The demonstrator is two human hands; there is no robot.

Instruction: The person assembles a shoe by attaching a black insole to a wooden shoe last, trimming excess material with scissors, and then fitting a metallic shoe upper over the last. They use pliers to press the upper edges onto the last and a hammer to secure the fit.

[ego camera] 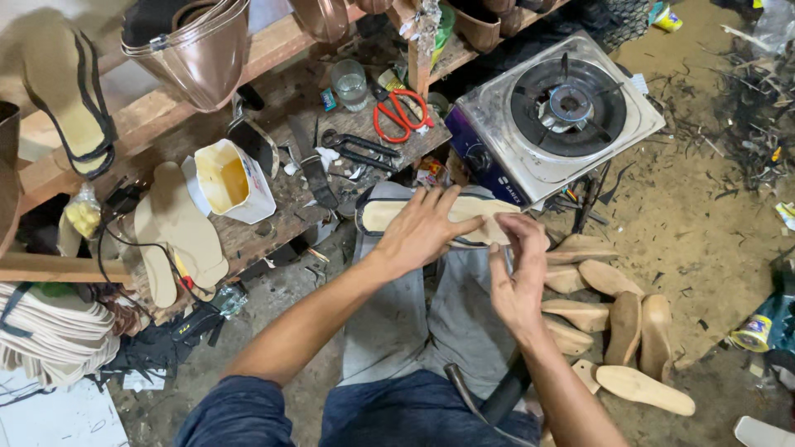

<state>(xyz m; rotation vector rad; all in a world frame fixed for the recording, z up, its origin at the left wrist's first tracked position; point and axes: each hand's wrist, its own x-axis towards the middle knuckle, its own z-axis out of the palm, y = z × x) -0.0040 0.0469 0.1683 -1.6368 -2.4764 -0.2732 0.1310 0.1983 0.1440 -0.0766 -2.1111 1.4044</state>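
A tan shoe sole [383, 212] with a dark rim lies across a grey cloth [447, 290] on my lap. My left hand [424, 228] lies flat on top of the sole, fingers spread toward the right. My right hand [520, 277] pinches the sole's right end between thumb and fingers. The middle of the sole is hidden under my left hand.
A single-burner gas stove [556, 116] stands just beyond the sole. Red scissors [401, 114], black pliers [356, 149], a glass [351, 84] and an open white glue can [228, 180] sit on the wooden bench at left. Several wooden shoe lasts [617, 319] lie on the dirt floor at right.
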